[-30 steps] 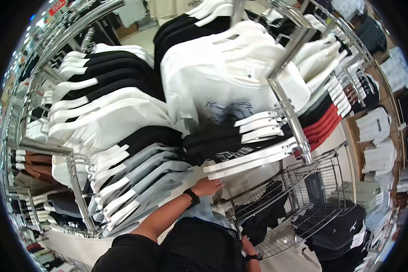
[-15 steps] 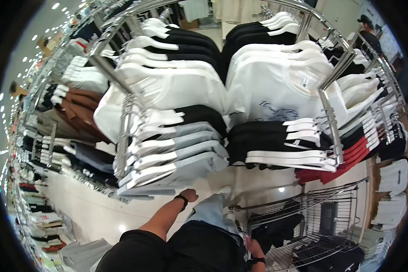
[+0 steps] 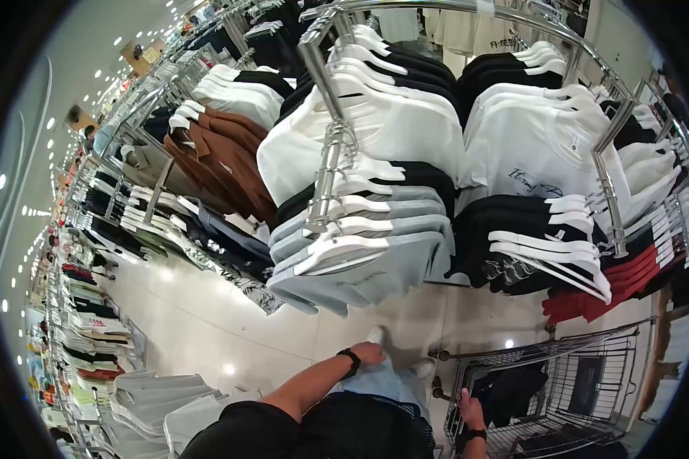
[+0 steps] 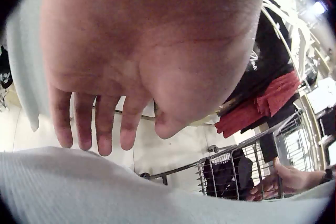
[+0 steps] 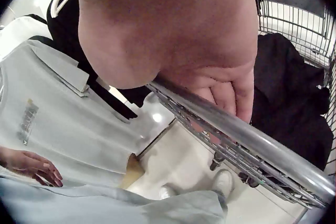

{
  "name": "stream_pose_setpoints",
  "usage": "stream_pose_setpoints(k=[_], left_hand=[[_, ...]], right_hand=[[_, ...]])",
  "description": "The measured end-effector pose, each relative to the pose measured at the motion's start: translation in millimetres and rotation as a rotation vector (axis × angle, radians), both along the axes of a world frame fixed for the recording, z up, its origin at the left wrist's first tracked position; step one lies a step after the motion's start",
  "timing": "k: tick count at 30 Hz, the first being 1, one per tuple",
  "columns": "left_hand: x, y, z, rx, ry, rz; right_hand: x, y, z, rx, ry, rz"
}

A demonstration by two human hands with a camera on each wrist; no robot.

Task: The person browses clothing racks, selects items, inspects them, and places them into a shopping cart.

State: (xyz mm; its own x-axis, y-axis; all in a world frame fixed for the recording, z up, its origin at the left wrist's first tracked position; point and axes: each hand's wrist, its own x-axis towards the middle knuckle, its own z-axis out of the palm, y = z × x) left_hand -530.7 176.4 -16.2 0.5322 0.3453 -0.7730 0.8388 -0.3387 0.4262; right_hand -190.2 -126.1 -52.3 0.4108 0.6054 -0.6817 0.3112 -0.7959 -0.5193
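Note:
In the head view my left hand point(image 3: 369, 353) hangs in front of the body, over the light blue trousers, touching no garment. The left wrist view shows that hand point(image 4: 147, 50) with palm visible and fingers loosely extended, holding nothing. My right hand point(image 3: 472, 411) is at the near left side of a wire shopping cart point(image 3: 566, 348). In the right wrist view the right hand point(image 5: 178, 35) rests over the cart's metal rail point(image 5: 252, 140), its fingers bent down around the far side. Dark cloth point(image 5: 289, 92) lies inside the cart.
Racks of hanging shirts fill the front: grey shirts point(image 3: 394, 264), white shirts point(image 3: 528, 141), black ones and red ones point(image 3: 616, 279). Brown garments point(image 3: 222, 157) hang at left. Pale shirts point(image 3: 161, 402) hang at the lower left, beside light floor tiles point(image 3: 283, 329).
The head view has turned left, so racks and cart appear farther right. My left hand is now clear of the white hangers it appeared near. The right hand stays at the cart.

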Motion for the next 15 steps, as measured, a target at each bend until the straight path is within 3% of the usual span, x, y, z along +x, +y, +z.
stream_pose_setpoints(k=[2,7,10,11,12,14,15], left_hand=[[-21,1,-26,-0.093,-0.032,0.077],[-82,3,-109,0.031,0.022,0.055],[-121,23,-86,0.070,-0.140,-0.032],[-137,24,-68,0.089,-0.218,0.303],[-154,29,-70,0.042,-0.227,0.428],[-194,43,-54,0.085,-0.178,0.347],[-214,47,-55,0.093,-0.114,0.427]], right_hand=[[-5,5,13,-0.004,-0.195,0.033],[-47,12,39,-0.126,-0.344,-0.104],[-53,5,14,-0.127,-0.421,-0.142],[-49,11,21,-0.147,-0.267,-0.236],[-51,18,26,-0.115,-0.206,-0.290],[-41,17,-6,-0.227,-0.328,-0.350],[-48,28,-5,-0.236,-0.387,-0.379]])
